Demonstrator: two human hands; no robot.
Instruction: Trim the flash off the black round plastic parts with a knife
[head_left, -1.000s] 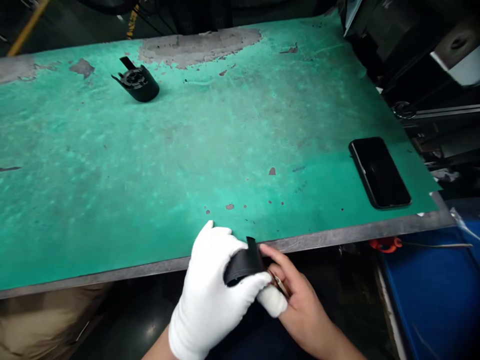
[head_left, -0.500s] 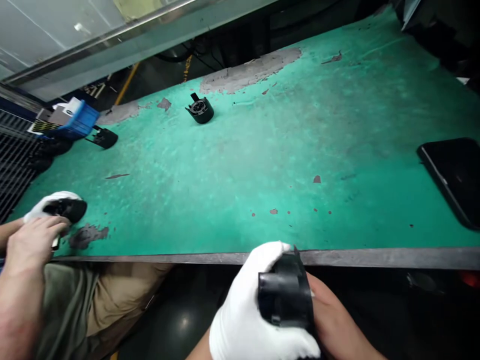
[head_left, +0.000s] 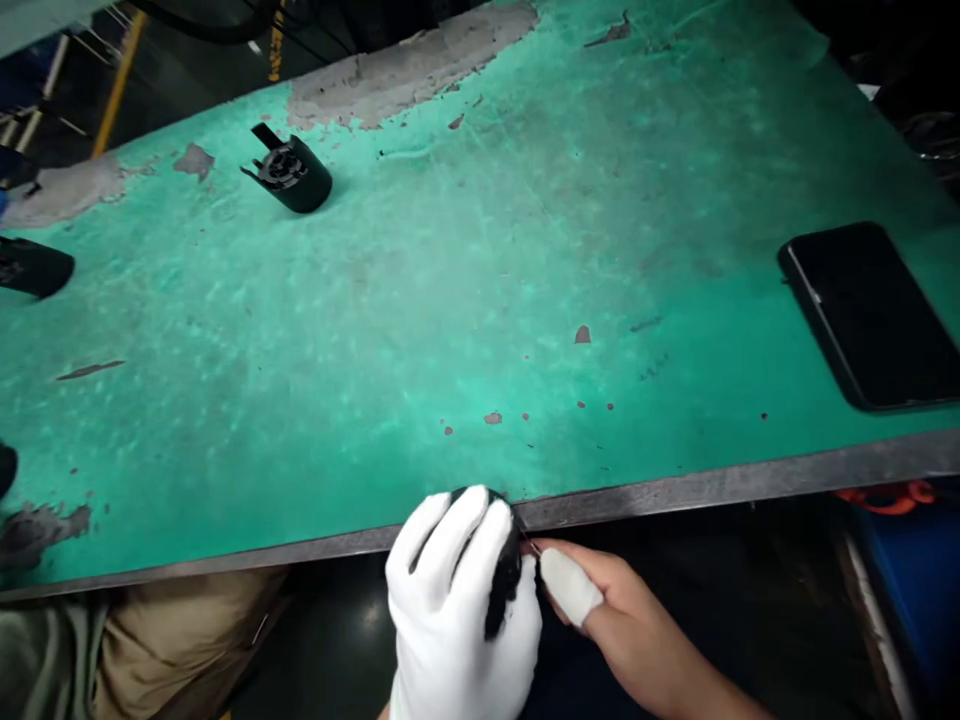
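My left hand [head_left: 457, 610], in a white glove, is wrapped around a black round plastic part [head_left: 504, 585] at the table's front edge. Its back and fingers cover most of the part. My right hand [head_left: 600, 600] is bare except for a pale cover on the thumb [head_left: 570, 585]. Its thumb and fingers pinch a thin, blade-like tool [head_left: 533, 547], of which only a sliver shows, right beside the black part. Whether the tool touches the part I cannot tell.
On the green table [head_left: 420, 290] stand a black cylindrical part with upright tabs [head_left: 300, 180] and another black part [head_left: 37, 268] at the left edge. A black phone [head_left: 870, 315] lies at the right. A co-worker's leg [head_left: 187, 630] shows below left; a blue bin [head_left: 911, 590] is below right.
My left hand has turned the black part so that the glove's back now faces me. My right hand has come out from behind it, thumb showing. The view has shifted right and closer.
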